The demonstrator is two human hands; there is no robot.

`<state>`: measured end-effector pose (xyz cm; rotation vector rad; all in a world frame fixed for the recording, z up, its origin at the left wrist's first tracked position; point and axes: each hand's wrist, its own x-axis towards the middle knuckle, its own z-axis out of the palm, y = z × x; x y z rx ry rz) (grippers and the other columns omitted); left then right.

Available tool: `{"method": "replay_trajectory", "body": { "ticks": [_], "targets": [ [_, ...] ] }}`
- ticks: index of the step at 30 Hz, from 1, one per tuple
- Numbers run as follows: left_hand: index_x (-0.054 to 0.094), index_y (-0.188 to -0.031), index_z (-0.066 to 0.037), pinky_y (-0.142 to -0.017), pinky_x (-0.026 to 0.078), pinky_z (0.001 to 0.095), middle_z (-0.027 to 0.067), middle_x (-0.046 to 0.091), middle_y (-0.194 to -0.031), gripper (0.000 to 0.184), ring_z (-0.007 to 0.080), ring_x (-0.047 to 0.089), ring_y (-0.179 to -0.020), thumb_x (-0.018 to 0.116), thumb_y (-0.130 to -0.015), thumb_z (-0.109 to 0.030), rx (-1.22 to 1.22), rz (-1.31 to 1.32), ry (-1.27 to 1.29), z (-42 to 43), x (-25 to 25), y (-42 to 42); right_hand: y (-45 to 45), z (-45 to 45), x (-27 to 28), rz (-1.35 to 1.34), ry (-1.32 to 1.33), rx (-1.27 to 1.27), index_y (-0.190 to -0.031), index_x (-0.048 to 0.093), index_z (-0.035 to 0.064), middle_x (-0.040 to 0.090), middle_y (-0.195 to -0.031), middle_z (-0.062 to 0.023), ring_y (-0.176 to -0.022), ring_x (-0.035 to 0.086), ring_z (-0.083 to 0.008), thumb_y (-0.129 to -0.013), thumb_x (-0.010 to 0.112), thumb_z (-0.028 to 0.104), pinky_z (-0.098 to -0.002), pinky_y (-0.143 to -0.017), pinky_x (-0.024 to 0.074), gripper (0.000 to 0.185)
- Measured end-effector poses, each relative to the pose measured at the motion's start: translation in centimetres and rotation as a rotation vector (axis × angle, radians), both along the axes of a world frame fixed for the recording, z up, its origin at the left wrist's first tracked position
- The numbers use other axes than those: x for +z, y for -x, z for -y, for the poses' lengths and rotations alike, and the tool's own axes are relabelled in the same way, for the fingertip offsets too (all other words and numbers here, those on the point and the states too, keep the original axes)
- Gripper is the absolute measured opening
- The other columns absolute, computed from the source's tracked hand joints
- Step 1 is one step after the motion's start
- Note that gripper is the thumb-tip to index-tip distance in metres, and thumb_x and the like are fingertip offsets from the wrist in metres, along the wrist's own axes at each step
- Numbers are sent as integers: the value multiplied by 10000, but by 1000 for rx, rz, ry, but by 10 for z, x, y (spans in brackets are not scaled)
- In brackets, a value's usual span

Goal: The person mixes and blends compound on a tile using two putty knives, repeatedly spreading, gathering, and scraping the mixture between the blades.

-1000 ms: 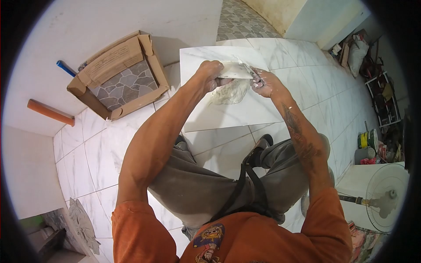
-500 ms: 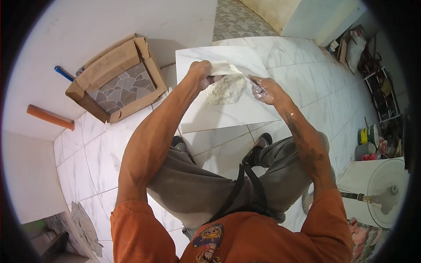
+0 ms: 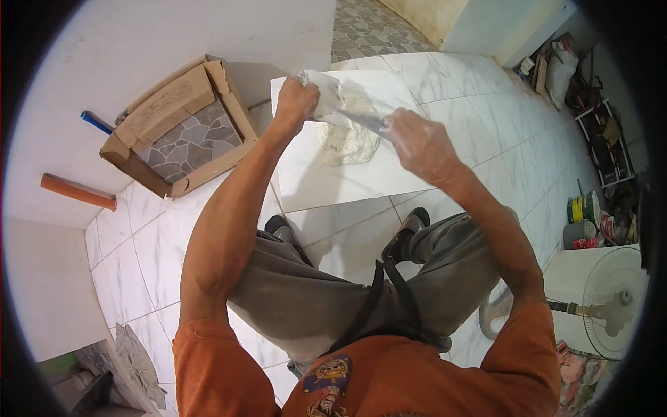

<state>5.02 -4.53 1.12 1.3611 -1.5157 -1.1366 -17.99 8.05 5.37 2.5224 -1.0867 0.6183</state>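
My left hand [image 3: 297, 102] is closed on a crumpled, whitish plastic bag [image 3: 326, 89] above the far left part of a marble-look tile [image 3: 306, 187]. My right hand [image 3: 420, 146], dusted white, grips a putty knife, its handle hidden in the fingers. The grey blade [image 3: 363, 119] points left and meets or overlaps the bag's lower edge; whether they touch I cannot tell. Below both hands, a wet mound of off-white paste [image 3: 347, 146] is spread on the tile.
On the left, a cardboard box frame [image 3: 182, 186] leans by the wall near a blue handle [image 3: 96, 121] and an orange bar [image 3: 78, 192]. At right are a fan [image 3: 615, 306], cans [image 3: 582, 212] and a white rack [image 3: 611, 149]. My feet are just below the tile.
My left hand has moved up and left with the bag. The right hand has turned over, back now upward, and the blade reaches left toward the bag.
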Motion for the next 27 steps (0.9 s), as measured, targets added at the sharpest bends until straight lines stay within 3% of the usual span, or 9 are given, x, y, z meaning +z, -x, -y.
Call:
{"method": "replay_trajectory", "body": {
  "ticks": [5,11,14,17,20,27],
  "targets": [
    [581,-938,134,-544,522,360,141,611,-830,246,220,611,-651,555,-835,-88,22,-341,-185,-7,0,2,-11,-1,-18,-40,19,12,-908,568,55,532,-835,-76,-756,602,-219,-734,587,40,-334,-583,532,176],
    [582,-1018,124,-632,539,411,157,622,-854,298,265,641,-751,561,-854,-123,-122,-144,-235,-21,23,-5,4,45,-40,-102,66,-106,-897,566,69,544,-847,-77,-758,613,-215,-759,573,50,-336,-576,532,140],
    [577,-988,130,-740,528,464,272,644,-863,319,363,669,-844,548,-789,-117,-88,362,94,-12,25,-16,16,59,-40,-132,66,-121,-900,568,76,541,-850,-74,-782,602,-214,-769,571,60,-335,-621,521,133],
    [548,-1194,43,-866,474,422,280,640,-1039,399,382,630,-981,582,-892,-217,-61,584,240,-13,34,-22,24,63,-35,-238,112,-40,-890,574,80,539,-850,-70,-815,585,-214,-776,567,62,-337,-682,500,116],
    [559,-1095,43,-809,481,464,296,642,-928,353,442,622,-887,578,-852,-212,-87,531,413,-13,29,-25,22,53,-22,-314,115,-22,-866,576,75,532,-851,-66,-842,566,-217,-777,569,58,-340,-722,477,91],
    [564,-1054,48,-762,481,457,274,645,-848,324,394,635,-816,574,-850,-202,41,423,330,1,15,-24,14,31,-15,79,103,43,-873,601,52,572,-818,-89,-752,598,-244,-738,629,28,-355,-640,514,140]
  ]
}}
